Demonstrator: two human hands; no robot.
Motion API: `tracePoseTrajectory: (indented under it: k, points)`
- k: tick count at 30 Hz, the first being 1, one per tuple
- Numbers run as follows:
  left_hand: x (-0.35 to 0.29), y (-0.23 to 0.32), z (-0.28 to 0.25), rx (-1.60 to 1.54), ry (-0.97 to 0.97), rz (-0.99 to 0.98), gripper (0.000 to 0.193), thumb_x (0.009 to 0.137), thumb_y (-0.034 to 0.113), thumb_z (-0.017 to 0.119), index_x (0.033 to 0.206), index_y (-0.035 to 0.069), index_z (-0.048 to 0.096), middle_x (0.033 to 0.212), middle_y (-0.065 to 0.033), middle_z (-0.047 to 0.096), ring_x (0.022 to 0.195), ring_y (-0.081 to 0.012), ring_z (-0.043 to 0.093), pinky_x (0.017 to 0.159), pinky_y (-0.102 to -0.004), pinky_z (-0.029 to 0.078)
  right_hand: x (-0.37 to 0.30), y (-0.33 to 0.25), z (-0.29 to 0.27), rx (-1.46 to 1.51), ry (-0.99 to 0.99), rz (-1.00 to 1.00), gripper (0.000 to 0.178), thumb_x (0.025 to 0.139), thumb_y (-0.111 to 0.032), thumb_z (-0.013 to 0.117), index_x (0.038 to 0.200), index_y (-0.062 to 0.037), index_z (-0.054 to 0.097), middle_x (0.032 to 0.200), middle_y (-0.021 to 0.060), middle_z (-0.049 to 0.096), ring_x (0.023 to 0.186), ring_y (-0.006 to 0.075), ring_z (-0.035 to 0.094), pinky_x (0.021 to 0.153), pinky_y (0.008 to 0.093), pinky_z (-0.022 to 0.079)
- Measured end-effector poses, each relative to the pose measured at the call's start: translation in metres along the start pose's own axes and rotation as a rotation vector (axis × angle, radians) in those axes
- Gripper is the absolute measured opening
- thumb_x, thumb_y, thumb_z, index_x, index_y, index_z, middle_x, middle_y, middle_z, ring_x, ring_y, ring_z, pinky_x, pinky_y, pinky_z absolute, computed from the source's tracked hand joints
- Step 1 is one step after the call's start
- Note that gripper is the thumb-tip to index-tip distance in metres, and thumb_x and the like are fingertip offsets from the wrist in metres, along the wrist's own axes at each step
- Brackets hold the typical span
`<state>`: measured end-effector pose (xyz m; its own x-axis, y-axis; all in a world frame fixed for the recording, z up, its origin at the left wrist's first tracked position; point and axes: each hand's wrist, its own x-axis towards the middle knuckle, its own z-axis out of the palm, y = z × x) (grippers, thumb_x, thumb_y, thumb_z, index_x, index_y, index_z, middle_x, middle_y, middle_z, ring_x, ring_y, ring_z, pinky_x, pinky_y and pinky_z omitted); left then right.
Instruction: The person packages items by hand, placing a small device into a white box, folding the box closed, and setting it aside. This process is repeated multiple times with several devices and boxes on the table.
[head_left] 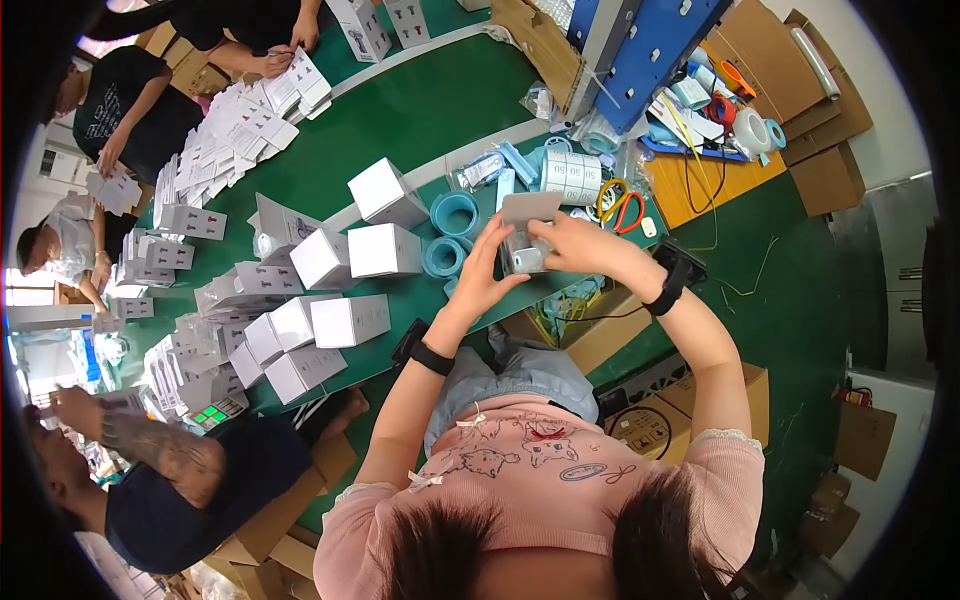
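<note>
In front of me, a small open box (531, 207) stands with its grey-white flap raised. My left hand (484, 275) grips its left side, the thumb along the near edge. From the right, my right hand (585, 246) reaches to the opening, its fingers bent at a clear and white packed item (526, 260) inside. Whether those fingers pinch the item or the box's inner edge is hidden. Close by on the left are teal tape rolls (453, 214). Beyond the box lie a roll of white labels (571, 178), red-handled scissors (630, 213) and a yellow-handled pair (607, 201).
Several closed white boxes (384, 250) stand left on the green table (440, 92). Flat printed cartons (235, 128) are heaped farther off. Co-workers sit along the left and far sides. A blue metal post (655, 65) and a cluttered tray (700, 150) stand at far right.
</note>
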<state>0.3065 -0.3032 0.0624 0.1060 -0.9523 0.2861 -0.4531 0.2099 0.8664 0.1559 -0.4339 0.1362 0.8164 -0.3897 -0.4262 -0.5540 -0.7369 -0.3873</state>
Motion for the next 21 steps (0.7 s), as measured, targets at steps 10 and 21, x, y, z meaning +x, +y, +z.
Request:
tracePoseTrajectory:
  k: [10,21]
  points:
    - [-0.002,-0.007,0.004,-0.144,0.001,-0.123,0.077,0.063,0.005,0.076,0.13,0.007,0.037,0.145,-0.0196,0.022,0.129,-0.0359,0.032,0.101,-0.0401,0.035,-0.032,0.049,0.04,0.943,0.453,-0.293,0.032,0.077,0.001,0.051,0.109,-0.0032,0.047,0.124,0.0132,0.048,0.116,0.0241,0.047,0.092,0.0386,0.042]
    - [-0.002,0.0,0.008,0.371,0.032,0.225,0.073,0.071,-0.003,0.066,0.136,0.01,0.035,0.145,-0.0271,0.01,0.13,-0.0444,0.025,0.1,-0.0461,0.032,-0.018,-0.008,0.096,0.287,0.932,-0.189,0.048,0.077,-0.004,0.064,0.123,-0.0062,0.051,0.127,0.0154,0.044,0.119,0.0279,0.044,0.092,0.0353,0.043]
